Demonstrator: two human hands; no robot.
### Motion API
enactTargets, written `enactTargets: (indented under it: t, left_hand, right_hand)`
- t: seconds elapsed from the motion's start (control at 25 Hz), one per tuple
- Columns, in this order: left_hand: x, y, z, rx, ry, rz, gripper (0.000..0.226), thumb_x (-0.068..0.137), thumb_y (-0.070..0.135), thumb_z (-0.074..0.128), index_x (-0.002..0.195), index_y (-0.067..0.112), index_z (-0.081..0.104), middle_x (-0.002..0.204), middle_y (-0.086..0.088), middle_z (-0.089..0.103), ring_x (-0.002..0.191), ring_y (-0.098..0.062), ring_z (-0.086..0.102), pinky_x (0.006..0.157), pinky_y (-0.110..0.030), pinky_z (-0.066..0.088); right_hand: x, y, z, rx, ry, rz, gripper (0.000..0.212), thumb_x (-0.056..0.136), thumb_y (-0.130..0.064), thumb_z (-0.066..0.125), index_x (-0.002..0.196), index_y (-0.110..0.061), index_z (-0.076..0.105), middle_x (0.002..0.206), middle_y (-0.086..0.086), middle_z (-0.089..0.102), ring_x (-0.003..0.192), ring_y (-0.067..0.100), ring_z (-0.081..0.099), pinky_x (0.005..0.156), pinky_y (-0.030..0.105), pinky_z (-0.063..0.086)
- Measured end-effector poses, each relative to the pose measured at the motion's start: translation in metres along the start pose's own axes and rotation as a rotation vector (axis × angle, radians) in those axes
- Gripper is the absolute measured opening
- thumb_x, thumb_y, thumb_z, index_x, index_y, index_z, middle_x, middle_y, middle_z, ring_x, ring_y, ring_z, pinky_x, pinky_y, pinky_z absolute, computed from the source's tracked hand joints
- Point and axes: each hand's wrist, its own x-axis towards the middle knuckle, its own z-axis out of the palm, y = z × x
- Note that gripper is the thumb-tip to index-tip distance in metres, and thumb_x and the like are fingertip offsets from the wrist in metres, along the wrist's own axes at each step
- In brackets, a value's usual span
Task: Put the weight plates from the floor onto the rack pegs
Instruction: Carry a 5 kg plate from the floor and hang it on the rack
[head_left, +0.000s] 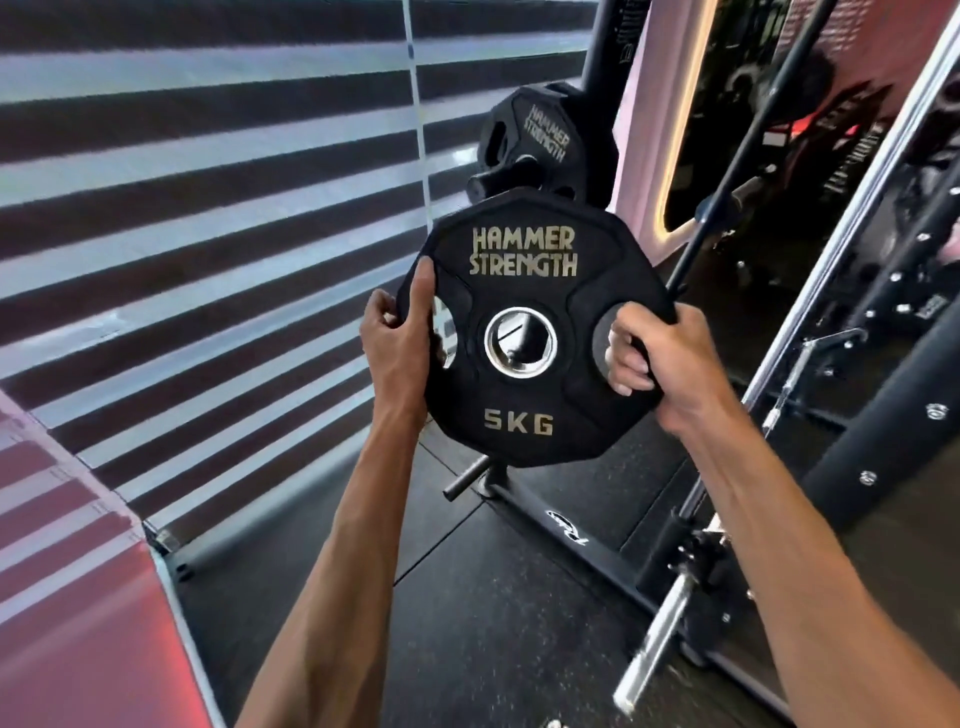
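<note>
I hold a black 5 kg weight plate upright at chest height, its lettered face towards me. My left hand grips its left rim, thumb on the face. My right hand is curled through the right grip slot. A peg tip shows through the plate's steel centre hole. Just above and behind, other black plates hang on an upper rack peg. Below the held plate a bare lower peg sticks out from the rack's upright.
The rack's base rail runs across the dark rubber floor. A barbell end and machine frame with chrome rail stand at the right, before a mirror. A striped blind covers the left wall. A red padded surface sits at lower left.
</note>
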Motion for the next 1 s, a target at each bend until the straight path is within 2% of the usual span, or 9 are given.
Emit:
enactTargets:
  t: [0.12,0.2,0.32,0.44,0.56,0.72,0.8,0.92,1.0]
  left_hand:
    - [0.053,-0.011,0.007,-0.024,-0.009,0.023,0.05,0.087,0.055,0.064,0.099,0.007,0.054,0.073,0.002,0.055,0.047,0.004,0.055,0.047,-0.015,0.049]
    - [0.091,-0.018,0.015,-0.024,-0.018,0.05,0.052,0.089,0.053,0.063,0.104,0.003,0.055,0.075,-0.001,0.055,0.047,0.004,0.056,0.048,-0.014,0.049]
    - [0.143,-0.019,0.027,-0.023,-0.028,0.084,0.058,0.089,0.053,0.062,0.108,-0.001,0.054,0.075,-0.001,0.057,0.049,0.003,0.057,0.05,-0.017,0.052]
    - [0.197,-0.02,0.044,-0.032,-0.04,0.122,0.053,0.092,0.047,0.061,0.107,-0.003,0.053,0.067,0.004,0.055,0.046,0.003,0.055,0.046,-0.015,0.049]
    - [0.243,-0.024,0.053,-0.071,-0.081,0.122,0.052,0.093,0.045,0.061,0.105,-0.004,0.052,0.066,0.002,0.052,0.044,0.001,0.052,0.044,-0.016,0.047]
    - [0.297,-0.034,0.067,-0.108,-0.172,0.111,0.05,0.092,0.043,0.062,0.096,-0.005,0.051,0.063,0.0,0.049,0.043,0.001,0.05,0.043,-0.015,0.045]
    - [0.322,-0.04,0.07,-0.135,-0.244,0.095,0.055,0.088,0.051,0.064,0.092,-0.002,0.049,0.066,-0.006,0.049,0.048,-0.003,0.05,0.048,-0.021,0.047]
    - [0.352,-0.05,0.077,-0.16,-0.337,0.069,0.069,0.079,0.063,0.065,0.095,-0.002,0.05,0.077,-0.009,0.056,0.062,-0.021,0.051,0.058,-0.037,0.049]
    - [0.359,-0.056,0.082,-0.21,-0.384,0.053,0.068,0.08,0.061,0.065,0.095,-0.004,0.048,0.076,-0.01,0.055,0.062,-0.023,0.05,0.056,-0.038,0.048]
  right_hand:
    - [0.047,0.007,0.02,-0.006,0.014,-0.053,0.023,0.072,-0.011,0.052,0.059,0.006,0.044,0.039,0.005,0.026,0.032,0.015,0.023,0.042,0.024,0.029]
    - [0.082,0.013,0.032,-0.014,0.034,-0.094,0.029,0.073,-0.009,0.051,0.055,0.01,0.038,0.038,0.007,0.026,0.031,0.016,0.024,0.041,0.025,0.029]
    - [0.13,0.014,0.048,-0.011,0.061,-0.112,0.03,0.075,-0.006,0.052,0.049,0.0,0.038,0.039,0.007,0.028,0.032,0.016,0.025,0.041,0.024,0.03]
    - [0.178,0.011,0.062,-0.028,0.078,-0.143,0.033,0.076,-0.006,0.052,0.046,-0.007,0.038,0.039,0.006,0.029,0.032,0.016,0.025,0.041,0.025,0.029]
    - [0.216,0.011,0.078,-0.051,0.108,-0.166,0.032,0.078,-0.005,0.051,0.05,-0.001,0.038,0.04,0.005,0.029,0.031,0.015,0.024,0.04,0.025,0.029]
    - [0.251,0.017,0.095,-0.068,0.231,-0.186,0.036,0.077,-0.006,0.051,0.056,0.013,0.03,0.041,0.004,0.028,0.029,0.014,0.023,0.04,0.022,0.029]
    - [0.264,0.02,0.106,-0.087,0.299,-0.203,0.034,0.078,-0.004,0.051,0.055,0.011,0.031,0.039,0.004,0.026,0.029,0.013,0.022,0.04,0.021,0.028]
    - [0.278,0.027,0.117,-0.082,0.392,-0.217,0.034,0.075,-0.008,0.052,0.051,0.007,0.032,0.037,0.004,0.025,0.028,0.013,0.021,0.039,0.021,0.027]
    - [0.281,0.032,0.118,-0.078,0.435,-0.234,0.036,0.076,-0.009,0.052,0.048,0.002,0.031,0.036,0.005,0.025,0.028,0.012,0.021,0.039,0.02,0.028]
